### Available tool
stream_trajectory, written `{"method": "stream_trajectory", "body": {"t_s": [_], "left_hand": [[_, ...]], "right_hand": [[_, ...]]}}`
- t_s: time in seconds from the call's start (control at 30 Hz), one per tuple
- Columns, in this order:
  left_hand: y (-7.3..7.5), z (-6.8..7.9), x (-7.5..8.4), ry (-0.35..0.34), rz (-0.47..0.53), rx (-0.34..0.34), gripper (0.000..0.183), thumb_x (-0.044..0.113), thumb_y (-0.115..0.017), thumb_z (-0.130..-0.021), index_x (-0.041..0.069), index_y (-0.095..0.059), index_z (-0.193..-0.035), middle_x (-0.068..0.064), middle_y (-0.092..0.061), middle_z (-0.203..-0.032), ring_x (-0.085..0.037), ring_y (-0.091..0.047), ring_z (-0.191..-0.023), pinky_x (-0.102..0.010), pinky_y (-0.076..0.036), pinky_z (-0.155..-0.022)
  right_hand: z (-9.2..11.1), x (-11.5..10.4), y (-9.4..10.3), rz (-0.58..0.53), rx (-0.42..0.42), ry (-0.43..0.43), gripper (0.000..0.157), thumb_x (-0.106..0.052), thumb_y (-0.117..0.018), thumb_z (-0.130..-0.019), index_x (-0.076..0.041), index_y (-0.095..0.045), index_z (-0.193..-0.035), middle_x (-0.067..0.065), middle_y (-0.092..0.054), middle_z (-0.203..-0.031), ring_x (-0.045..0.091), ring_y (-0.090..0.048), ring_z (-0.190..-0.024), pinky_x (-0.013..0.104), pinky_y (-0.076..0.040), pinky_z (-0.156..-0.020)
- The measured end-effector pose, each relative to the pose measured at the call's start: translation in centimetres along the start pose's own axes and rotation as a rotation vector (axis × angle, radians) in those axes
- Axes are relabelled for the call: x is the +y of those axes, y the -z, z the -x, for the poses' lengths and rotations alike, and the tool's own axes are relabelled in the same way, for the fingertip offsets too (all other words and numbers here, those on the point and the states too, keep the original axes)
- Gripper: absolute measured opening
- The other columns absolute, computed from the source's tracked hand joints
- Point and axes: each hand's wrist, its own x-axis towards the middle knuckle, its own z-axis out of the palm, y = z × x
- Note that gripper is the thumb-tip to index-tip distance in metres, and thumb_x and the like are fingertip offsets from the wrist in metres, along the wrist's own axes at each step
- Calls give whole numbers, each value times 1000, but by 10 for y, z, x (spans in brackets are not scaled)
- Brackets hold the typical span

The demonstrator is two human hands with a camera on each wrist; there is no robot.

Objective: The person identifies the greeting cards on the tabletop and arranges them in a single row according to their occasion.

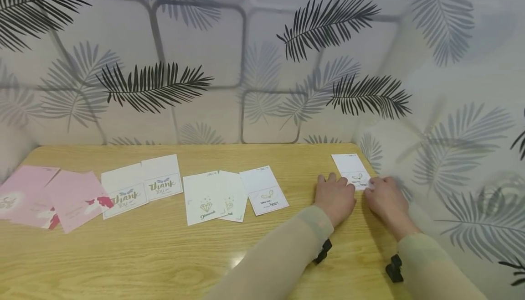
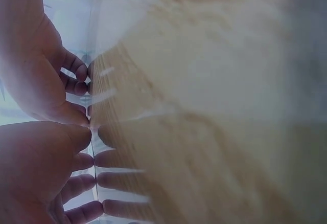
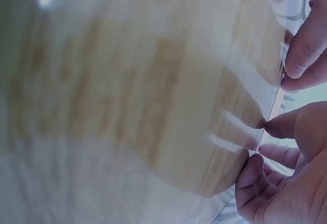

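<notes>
At the right end of the table lies a white greeting card (image 1: pixel 346 163) with a gold winged motif and the words "take me... heart". My left hand (image 1: pixel 336 199) is at its near left corner, fingers fairly straight and fingertips down on the surface. Against its near right edge, the thumb and fingers of my right hand (image 1: pixel 386 202) touch down. In the left wrist view, the fingertips of my left hand (image 2: pixel 48 175) meet the shiny tabletop. Bent fingers and a thumb of my right hand (image 3: pixel 294 168) show in the right wrist view; the card is mostly hidden there.
Leftward runs a row: a matching card (image 1: pixel 264 196), white diamond cards (image 1: pixel 201 190), "Thank you" cards (image 1: pixel 123 179) and pink cards (image 1: pixel 79 199), some overlapping. A leaf-patterned curtain (image 1: pixel 270 63) borders the wooden table (image 1: pixel 143 263) at the back and right.
</notes>
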Motion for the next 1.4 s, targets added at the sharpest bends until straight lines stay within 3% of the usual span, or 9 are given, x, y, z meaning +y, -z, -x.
{"method": "stream_trajectory", "body": {"t_s": [0.33, 0.53, 0.73, 0.9, 1.03, 1.4], "left_hand": [[3, 8, -11, 45, 27, 36, 33, 54, -61, -111, 37, -72, -137, 16, -62, -145, -13, -58, -120, -40, -42, -99], [22, 23, -13, 71, 82, 77, 31, 53, -59, -112, 36, -73, -134, 16, -63, -145, -14, -59, -121, -42, -43, -99], [38, 43, -37, 83, 138, 133, 29, 49, -60, -113, 32, -74, -132, 13, -64, -142, -17, -58, -120, -41, -42, -96], [46, 62, -64, 118, 147, 128, 45, 51, -58, -114, 28, -66, -151, 8, -58, -158, -20, -56, -137, -44, -44, -105], [49, 74, -80, 165, 144, 113, 50, 54, -57, -113, 29, -62, -156, 7, -55, -162, -21, -55, -142, -47, -45, -110], [53, 109, -117, 230, 161, 103, 54, 53, -59, -113, 26, -59, -159, 3, -53, -165, -28, -54, -142, -52, -44, -108]], "right_hand": [[-3, -2, -6, -106, 6, 46, 59, -20, -49, -104, 15, -46, -152, 46, -42, -144, 62, -47, -134, 71, -42, -109], [6, -2, 3, -176, 92, 112, 57, -20, -52, -106, 18, -49, -148, 47, -48, -142, 62, -45, -133, 72, -40, -108], [16, -21, 3, -196, 135, 150, 56, -22, -57, -109, 16, -51, -149, 43, -50, -142, 62, -47, -133, 73, -40, -108], [23, -42, 4, -224, 103, 177, 60, -28, -57, -111, 12, -49, -155, 40, -51, -144, 56, -59, -123, 69, -50, -96], [27, -58, 5, -282, 58, 210, 60, -28, -57, -113, 12, -47, -157, 38, -53, -145, 52, -65, -120, 64, -54, -91], [41, -92, 3, -384, -86, 255, 68, -35, -56, -115, 8, -38, -165, 34, -54, -151, 52, -60, -133, 61, -56, -96]]}}
